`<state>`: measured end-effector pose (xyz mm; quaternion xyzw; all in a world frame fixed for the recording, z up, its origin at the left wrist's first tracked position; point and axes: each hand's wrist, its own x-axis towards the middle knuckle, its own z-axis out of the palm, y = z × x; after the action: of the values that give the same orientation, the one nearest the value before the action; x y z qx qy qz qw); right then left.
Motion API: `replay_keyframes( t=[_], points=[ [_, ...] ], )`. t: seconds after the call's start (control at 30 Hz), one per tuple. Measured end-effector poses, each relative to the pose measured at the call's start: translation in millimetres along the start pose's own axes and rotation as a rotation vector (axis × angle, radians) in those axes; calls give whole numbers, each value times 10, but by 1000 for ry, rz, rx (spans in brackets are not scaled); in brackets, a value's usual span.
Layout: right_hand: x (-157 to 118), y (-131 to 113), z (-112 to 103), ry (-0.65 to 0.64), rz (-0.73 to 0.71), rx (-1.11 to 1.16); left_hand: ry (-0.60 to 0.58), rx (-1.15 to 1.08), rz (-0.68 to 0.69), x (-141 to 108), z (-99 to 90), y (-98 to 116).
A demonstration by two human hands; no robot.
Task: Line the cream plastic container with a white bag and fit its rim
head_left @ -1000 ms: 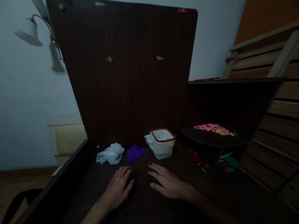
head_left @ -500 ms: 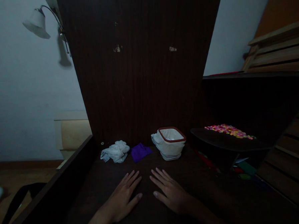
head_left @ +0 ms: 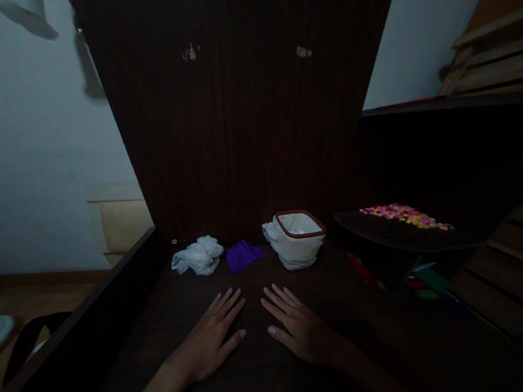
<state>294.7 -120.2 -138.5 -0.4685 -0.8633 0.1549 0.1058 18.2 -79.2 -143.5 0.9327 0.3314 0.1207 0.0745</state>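
Observation:
My left hand (head_left: 211,338) lies flat on the dark wooden surface (head_left: 253,372), fingers spread and holding nothing. Across a narrow gap, my right hand (head_left: 301,329) rests flat too, its fingers apart. Beyond my left fingertips lies a crumpled white cloth or bag (head_left: 200,256), and to its right is a folded purple cloth (head_left: 243,256). A small bin (head_left: 296,250) with a brown square rim and a white liner stands behind my right hand. Neither hand touches these things.
At the right, a dark shelf (head_left: 377,236) bears many small pink, red and yellow pieces (head_left: 405,215); red and green items lie beneath it. A tall dark panel (head_left: 249,132) rises behind. A raised edge (head_left: 96,310) runs along the left.
The view has tilted down and moved slightly closer, so the lamp at upper left is mostly cut off. Both hands stay flat in nearly the same place.

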Motion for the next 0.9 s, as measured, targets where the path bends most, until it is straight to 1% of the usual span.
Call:
replay_keyframes(
  t=[0.17, 0.3, 0.43, 0.6, 0.77, 0.9],
  points=[
    [-10, 28, 45, 57, -32, -6, -53, -9, -40, 7, -29, 31],
    [-15, 62, 99, 78, -45, -26, -38, -27, -32, 10, -38, 45],
    [-13, 74, 112, 89, -54, -25, -57, -13, -41, 7, -30, 38],
    [-17, 68, 91, 66, -45, -23, -19, -16, -22, -2, -8, 20],
    [-21, 64, 101, 96, -47, -17, -3, -2, -2, -11, 3, 10],
    [-17, 52, 90, 81, -37, -11, -4, 9, -5, -9, 11, 4]
  ],
)
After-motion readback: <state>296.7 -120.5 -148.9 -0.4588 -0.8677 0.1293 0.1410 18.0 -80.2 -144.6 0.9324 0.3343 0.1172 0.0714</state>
